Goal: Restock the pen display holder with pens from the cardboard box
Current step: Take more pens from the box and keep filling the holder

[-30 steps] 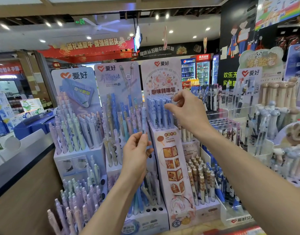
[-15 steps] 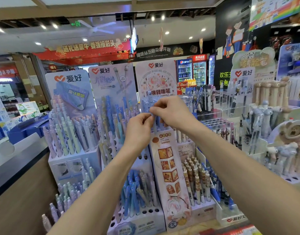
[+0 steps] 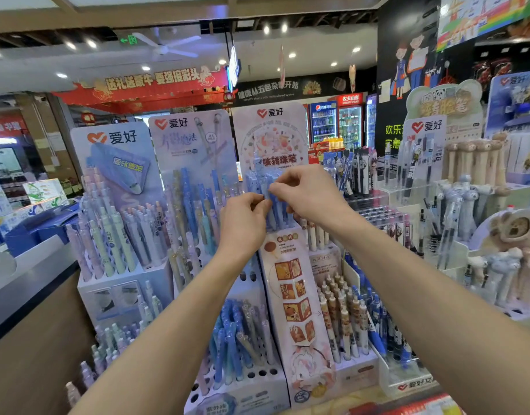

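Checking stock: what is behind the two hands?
Blue pens in the holder, top tier. The left hand and right hand cover their middles; any pinched pen is hidden.

Pen display holder: white-pink front, orange-brown picture squares, red heart logo on the header. Top-tier pens light blue. Lower pens white with brown-orange print. Middle stand lavender-blue, bottom pens blue and teal. Left stand pale blue, pastel pens mint, pink, lilac. Banner red, yellow characters. Bear pens beige.
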Demonstrator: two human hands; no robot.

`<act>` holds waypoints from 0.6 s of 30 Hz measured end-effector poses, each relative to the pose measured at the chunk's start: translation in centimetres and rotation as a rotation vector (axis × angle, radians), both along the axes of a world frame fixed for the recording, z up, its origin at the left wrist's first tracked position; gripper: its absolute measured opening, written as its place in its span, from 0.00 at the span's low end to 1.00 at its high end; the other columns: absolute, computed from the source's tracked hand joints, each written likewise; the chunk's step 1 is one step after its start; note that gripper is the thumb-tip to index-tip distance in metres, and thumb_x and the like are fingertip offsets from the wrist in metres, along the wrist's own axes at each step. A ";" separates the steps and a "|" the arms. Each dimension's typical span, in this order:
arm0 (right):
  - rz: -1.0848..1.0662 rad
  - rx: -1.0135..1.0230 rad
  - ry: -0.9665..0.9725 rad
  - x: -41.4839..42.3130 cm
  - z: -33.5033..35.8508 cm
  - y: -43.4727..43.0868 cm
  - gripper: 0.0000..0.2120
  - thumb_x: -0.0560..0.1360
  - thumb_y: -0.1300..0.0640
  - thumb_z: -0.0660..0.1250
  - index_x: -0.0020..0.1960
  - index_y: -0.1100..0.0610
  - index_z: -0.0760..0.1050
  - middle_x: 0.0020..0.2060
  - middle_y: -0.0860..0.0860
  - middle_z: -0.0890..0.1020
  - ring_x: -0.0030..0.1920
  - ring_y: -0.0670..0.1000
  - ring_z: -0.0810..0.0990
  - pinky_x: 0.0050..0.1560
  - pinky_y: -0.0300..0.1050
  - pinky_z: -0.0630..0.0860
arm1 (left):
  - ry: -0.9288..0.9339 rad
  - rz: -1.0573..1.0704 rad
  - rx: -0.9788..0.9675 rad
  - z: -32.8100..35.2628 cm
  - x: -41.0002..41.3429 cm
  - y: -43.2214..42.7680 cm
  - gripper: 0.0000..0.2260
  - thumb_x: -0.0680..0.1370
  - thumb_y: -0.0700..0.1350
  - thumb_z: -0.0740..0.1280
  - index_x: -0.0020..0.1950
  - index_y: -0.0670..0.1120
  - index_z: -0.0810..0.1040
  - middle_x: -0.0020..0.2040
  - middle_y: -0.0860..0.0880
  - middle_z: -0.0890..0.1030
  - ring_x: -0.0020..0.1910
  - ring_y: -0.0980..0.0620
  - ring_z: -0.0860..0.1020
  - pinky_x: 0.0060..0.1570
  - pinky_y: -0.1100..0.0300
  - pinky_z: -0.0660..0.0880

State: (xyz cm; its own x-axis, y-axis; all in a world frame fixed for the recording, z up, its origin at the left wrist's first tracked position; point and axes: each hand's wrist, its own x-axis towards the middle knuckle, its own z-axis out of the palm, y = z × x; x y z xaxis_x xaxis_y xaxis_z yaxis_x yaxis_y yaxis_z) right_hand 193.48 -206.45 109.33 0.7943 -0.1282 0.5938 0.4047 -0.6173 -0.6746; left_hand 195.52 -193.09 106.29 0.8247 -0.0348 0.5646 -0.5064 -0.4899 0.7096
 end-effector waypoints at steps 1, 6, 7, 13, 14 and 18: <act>0.000 0.005 0.000 0.0 -0.1 -0.1 0.07 0.76 0.53 0.70 0.44 0.55 0.83 0.35 0.50 0.84 0.35 0.51 0.84 0.39 0.53 0.84 | 0.005 0.008 0.008 -0.1 0.0 0.0 0.09 0.80 0.46 0.66 0.44 0.44 0.83 0.39 0.42 0.83 0.39 0.44 0.80 0.45 0.45 0.78; 0.003 0.046 0.009 -0.1 -0.6 -0.5 0.07 0.77 0.54 0.70 0.43 0.56 0.82 0.32 0.53 0.84 0.29 0.49 0.80 0.36 0.50 0.81 | 0.003 0.045 0.056 -0.2 0.0 -0.1 0.07 0.79 0.45 0.68 0.48 0.45 0.84 0.40 0.48 0.84 0.41 0.49 0.82 0.48 0.49 0.80; -0.004 0.046 0.009 -0.1 -0.7 -0.6 0.07 0.77 0.54 0.70 0.43 0.56 0.82 0.32 0.53 0.84 0.29 0.48 0.80 0.36 0.49 0.81 | -0.009 0.056 0.075 -0.2 0.0 -0.1 0.06 0.79 0.45 0.69 0.49 0.45 0.84 0.40 0.49 0.84 0.41 0.50 0.82 0.49 0.50 0.80; -0.022 0.053 0.015 -0.3 -1.1 -1.0 0.07 0.77 0.53 0.70 0.45 0.55 0.83 0.36 0.51 0.85 0.31 0.47 0.81 0.36 0.46 0.81 | -0.004 0.112 0.230 -0.1 -0.3 -0.5 0.05 0.79 0.44 0.69 0.43 0.46 0.80 0.32 0.55 0.76 0.27 0.64 0.72 0.25 0.76 0.71; -0.026 0.063 0.013 -0.4 -1.2 -1.1 0.07 0.77 0.53 0.70 0.45 0.55 0.83 0.36 0.50 0.85 0.31 0.47 0.81 0.36 0.47 0.81 | -0.003 0.136 0.256 -0.2 -0.1 -0.5 0.08 0.78 0.44 0.69 0.41 0.44 0.80 0.32 0.54 0.78 0.27 0.63 0.72 0.27 0.73 0.73; -0.048 0.062 0.016 -0.6 -1.3 -1.4 0.07 0.77 0.53 0.69 0.44 0.55 0.83 0.35 0.52 0.85 0.30 0.48 0.80 0.39 0.52 0.82 | 0.034 0.198 0.326 -0.1 -0.1 -0.7 0.09 0.76 0.43 0.68 0.37 0.43 0.82 0.28 0.50 0.79 0.30 0.54 0.76 0.28 0.62 0.69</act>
State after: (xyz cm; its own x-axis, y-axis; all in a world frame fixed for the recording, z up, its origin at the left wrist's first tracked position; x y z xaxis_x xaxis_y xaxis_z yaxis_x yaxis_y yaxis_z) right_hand 192.84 -207.84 108.03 0.7959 -0.2024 0.5707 0.3641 -0.5930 -0.7182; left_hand 195.43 -193.78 106.14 0.8514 -0.0463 0.5225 -0.3584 -0.7786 0.5151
